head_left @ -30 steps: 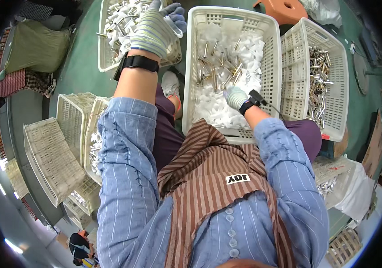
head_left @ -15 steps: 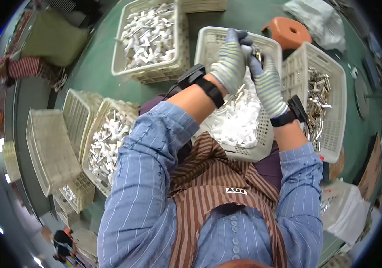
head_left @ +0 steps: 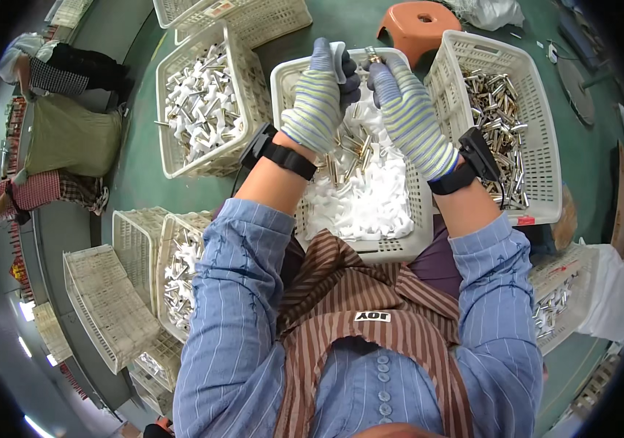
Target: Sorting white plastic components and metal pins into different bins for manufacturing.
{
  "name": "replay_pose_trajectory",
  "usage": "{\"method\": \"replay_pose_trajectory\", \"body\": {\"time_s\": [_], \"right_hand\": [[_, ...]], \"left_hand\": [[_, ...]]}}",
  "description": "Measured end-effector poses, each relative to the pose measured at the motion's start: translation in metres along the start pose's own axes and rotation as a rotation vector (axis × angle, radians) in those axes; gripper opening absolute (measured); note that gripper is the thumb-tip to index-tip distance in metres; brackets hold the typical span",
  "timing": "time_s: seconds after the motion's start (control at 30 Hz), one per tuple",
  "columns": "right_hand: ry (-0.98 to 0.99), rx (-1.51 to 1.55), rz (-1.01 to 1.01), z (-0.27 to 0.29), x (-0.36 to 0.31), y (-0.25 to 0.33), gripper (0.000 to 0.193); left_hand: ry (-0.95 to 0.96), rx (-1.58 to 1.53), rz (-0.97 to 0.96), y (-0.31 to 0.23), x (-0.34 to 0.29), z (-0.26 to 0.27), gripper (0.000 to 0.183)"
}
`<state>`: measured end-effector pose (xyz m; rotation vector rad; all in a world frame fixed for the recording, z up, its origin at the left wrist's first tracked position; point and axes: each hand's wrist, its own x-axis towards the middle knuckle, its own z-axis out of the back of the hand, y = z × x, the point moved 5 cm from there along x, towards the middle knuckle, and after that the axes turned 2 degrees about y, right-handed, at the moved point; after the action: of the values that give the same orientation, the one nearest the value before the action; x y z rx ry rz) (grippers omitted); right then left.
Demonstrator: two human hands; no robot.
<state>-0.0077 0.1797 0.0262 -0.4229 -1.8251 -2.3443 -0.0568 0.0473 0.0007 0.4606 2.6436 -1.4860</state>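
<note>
My left hand [head_left: 319, 106], in a striped knit glove with grey fingers, is closed around a thin white piece [head_left: 338, 61] that stands up between thumb and fingers. A little to the right, my right hand [head_left: 408, 109], gloved alike, pinches a small shiny metal fitting [head_left: 373, 55] at its fingertips. Both are held over the far part of a white plastic basket [head_left: 392, 252] on my lap. In it lie a heap of soft white pieces [head_left: 359, 208] and several loose metal tubes [head_left: 352, 155]. What my curled left fingers cover is hidden.
At the right a white basket [head_left: 538, 175] holds many bare metal tubes [head_left: 498, 139]. Another basket [head_left: 255, 91] at the left holds tubes with white pieces around them. Beyond stands an orange stool [head_left: 418, 31]. Stacked crates [head_left: 100, 292] are at the left; two people are farther off.
My hands were close together and have moved apart. The white piece now shows in the left one, the metal fitting in the right. The whole view has shifted.
</note>
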Motion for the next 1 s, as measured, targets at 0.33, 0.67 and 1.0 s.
{"method": "replay_pose_trajectory", "body": {"time_s": [0.33,0.67,1.0], "right_hand": [[0.106,-0.448,0.216,-0.005,-0.009,0.034,0.029],[0.171,-0.369,0.057,-0.026,-0.025,0.015,0.033],[0.681,0.460,-0.600,-0.027,-0.026,-0.009,0.037]], "left_hand": [[-0.008,0.150,-0.038,-0.005,-0.015,-0.006,0.047],[-0.006,0.247,-0.267,0.000,-0.028,-0.003,0.046],[0.125,0.785,-0.114,0.007,-0.034,0.020,0.058]]}}
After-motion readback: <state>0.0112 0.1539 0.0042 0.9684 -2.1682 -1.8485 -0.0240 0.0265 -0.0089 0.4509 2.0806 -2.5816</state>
